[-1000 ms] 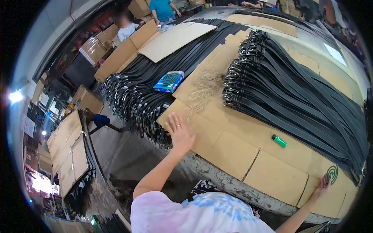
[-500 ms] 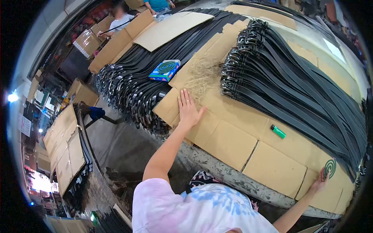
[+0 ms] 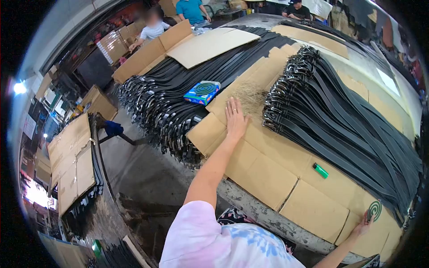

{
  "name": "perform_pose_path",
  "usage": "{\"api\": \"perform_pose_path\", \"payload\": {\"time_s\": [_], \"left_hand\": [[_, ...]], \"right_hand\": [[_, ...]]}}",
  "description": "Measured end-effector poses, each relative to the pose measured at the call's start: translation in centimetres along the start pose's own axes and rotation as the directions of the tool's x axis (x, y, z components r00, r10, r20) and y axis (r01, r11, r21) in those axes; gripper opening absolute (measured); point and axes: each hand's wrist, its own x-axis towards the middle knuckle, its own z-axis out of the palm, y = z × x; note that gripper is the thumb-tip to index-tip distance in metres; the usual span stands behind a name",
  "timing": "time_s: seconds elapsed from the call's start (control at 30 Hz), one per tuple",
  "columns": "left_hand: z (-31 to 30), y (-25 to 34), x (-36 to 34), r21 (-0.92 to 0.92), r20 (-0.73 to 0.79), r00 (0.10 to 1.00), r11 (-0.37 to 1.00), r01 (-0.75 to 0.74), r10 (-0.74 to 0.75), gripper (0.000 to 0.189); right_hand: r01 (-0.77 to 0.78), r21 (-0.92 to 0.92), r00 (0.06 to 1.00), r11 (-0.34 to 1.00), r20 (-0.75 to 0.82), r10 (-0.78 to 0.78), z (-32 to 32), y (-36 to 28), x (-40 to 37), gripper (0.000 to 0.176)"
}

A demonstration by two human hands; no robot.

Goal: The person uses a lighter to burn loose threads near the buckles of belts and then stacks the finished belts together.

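My left hand [image 3: 236, 119] lies palm down with fingers spread on the cardboard sheet [image 3: 263, 156], at the near edge of a small heap of dry, straw-like fibres [image 3: 251, 94]. A green mosquito coil [image 3: 376, 209] is gripped in my right hand [image 3: 363, 227], low at the right over the cardboard. Between the hands rests a green lighter [image 3: 320, 170]. Beyond it, black belts [image 3: 330, 114] with metal buckles are stacked on the cardboard. Left of the fibres, a blue box [image 3: 202, 92] with a coil picture sits on another belt stack [image 3: 161, 111].
A loose cardboard piece [image 3: 212, 44] covers part of the far belts. At left stands another cardboard-topped table [image 3: 71, 161], across a gap of floor [image 3: 147, 165]. Several people are at the back, one in a teal shirt [image 3: 190, 11].
My left hand has slid forward over the cardboard to the fibres, which look more bunched up. The right hand still holds the mosquito coil. The camera view has shifted slightly.
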Motion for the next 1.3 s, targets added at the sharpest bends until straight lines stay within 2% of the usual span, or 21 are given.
{"api": "perform_pose_path", "payload": {"time_s": [0.07, 0.1, 0.17, 0.2, 0.27, 0.33, 0.4, 0.43, 0.47, 0.53, 0.57, 0.63, 0.67, 0.73, 0.87, 0.93, 0.97, 1.03, 1.1, 1.17, 1.3], "left_hand": [[0.1, 0.1, 0.4, -0.283, -0.009, 1.000, 0.959, -0.028, 0.026, 0.085], [-0.1, 0.5, 0.4, -0.284, -0.012, 1.000, 0.958, -0.029, 0.027, 0.085], [-1.5, 2.2, 0.1, 0.032, -0.144, 0.990, 0.999, -0.003, 0.007, 0.080], [-2.2, 3.5, -0.2, 0.029, -0.146, 0.989, 1.000, -0.003, 0.008, 0.080], [-4.5, 7.0, -1.4, -0.068, -0.348, 0.934, 0.991, -0.118, 0.087, 0.068], [-8.3, 11.4, -3.5, -0.204, -0.130, 0.967, 0.949, -0.241, 0.218, 0.062], [-5.9, 15.0, -6.0, -0.241, -0.412, 0.759, 0.744, -0.624, 0.503, 0.053], [-5.3, 16.2, -7.5, -0.378, -0.289, 0.691, 0.584, -0.718, 0.663, 0.059], [-4.7, 17.5, -8.9, -0.524, -0.188, 0.565, 0.404, -0.749, 0.803, 0.067], [-2.4, 20.8, -11.2, -0.737, -0.170, 0.432, 0.177, -0.653, 0.886, 0.065], [-1.7, 21.9, -12.1, -0.740, -0.176, 0.428, 0.168, -0.652, 0.886, 0.065], [-0.8, 23.5, -13.3, -0.700, -0.077, 0.507, 0.315, -0.641, 0.859, 0.063], [-0.2, 24.1, -13.5, -0.703, -0.081, 0.505, 0.310, -0.640, 0.859, 0.063], [0.5, 24.7, -13.8, -0.642, 0.029, 0.559, 0.444, -0.625, 0.829, 0.056], [1.6, 24.7, -12.9, -0.691, 0.043, 0.521, 0.402, -0.601, 0.853, 0.045], [1.0, 24.6, -12.8, -0.738, -0.025, 0.593, 0.385, -0.554, 0.805, 0.038], [0.7, 24.5, -12.8, -0.741, -0.026, 0.592, 0.383, -0.552, 0.805, 0.038], [-0.4, 23.7, -12.7, -0.895, -0.039, 0.708, 0.291, -0.339, 0.706, 0.038], [-1.8, 21.7, -11.9, -0.886, -0.039, 0.727, 0.313, -0.343, 0.686, 0.038], [-6.3, 18.5, -10.4, -0.842, 0.083, 0.753, 0.450, -0.298, 0.653, 0.041], [-5.8, 9.0, -8.3, -0.806, 0.132, 0.885, 0.568, -0.166, 0.446, 0.035]], "right_hand": [[0.017, 0.013, 1.000, 1.000, 0.012, -0.017, -0.2, 0.0, -0.1, 0.041], [0.018, 0.015, 1.000, 1.000, 0.013, -0.019, -0.4, 0.1, 0.1, 0.041], [0.050, -0.004, 0.998, 0.999, 0.046, -0.049, -0.8, 0.3, 0.6, 0.042], [0.053, -0.003, 0.998, 0.999, 0.046, -0.052, -0.8, 0.4, 0.6, 0.042], [0.078, -0.058, 0.993, 0.995, 0.089, -0.072, -0.9, 0.3, 0.6, 0.043], [0.073, -0.049, 0.994, 0.996, 0.080, -0.069, -0.7, 0.2, 0.6, 0.042], [0.067, -0.039, 0.995, 0.997, 0.070, -0.064, -0.4, 0.2, 0.4, 0.042], [0.061, -0.067, 0.997, 0.996, 0.057, -0.058, -0.3, 0.0, 0.2, 0.041], [0.057, -0.095, 0.998, 0.994, 0.040, -0.053, -0.2, -0.2, 0.0, 0.041], [0.073, -0.092, 0.997, 0.993, 0.027, -0.071, 0.6, -0.4, -0.9, 0.039], [0.087, -0.087, 0.996, 0.992, 0.020, -0.086, 0.8, -0.5, -1.1, 0.038], [0.082, -0.064, 0.996, 0.995, 0.037, -0.080, 0.2, -0.3, -0.8, 0.038], [0.067, -0.039, 0.996, 0.997, 0.063, -0.064, 0.0, -0.3, -0.5, 0.037], [0.052, -0.032, 0.998, 0.998, 0.049, -0.050, 0.9, -0.9, -1.4, 0.037], [0.074, -0.026, 0.995, 0.997, 0.074, -0.072, 0.1, 0.2, -0.3, 0.041], [0.079, -0.050, 0.995, 0.996, 0.060, -0.076, 0.3, 0.0, -0.7, 0.041], [0.085, -0.076, 0.996, 0.994, 0.047, -0.081, 0.4, -0.2, -0.9, 0.042], [0.072, -0.083, 0.997, 0.994, 0.029, -0.070, 0.9, -0.5, -1.3, 0.041], [0.056, -0.098, 0.998, 0.994, 0.004, -0.056, 1.2, -0.6, -1.4, 0.041], [0.059, -0.049, 0.998, 0.997, -0.005, -0.059, 1.0, -0.6, -1.3, 0.039], [0.091, -0.046, 0.995, 0.995, 0.038, -0.089, 0.1, 0.0, -0.4, 0.037]]}}
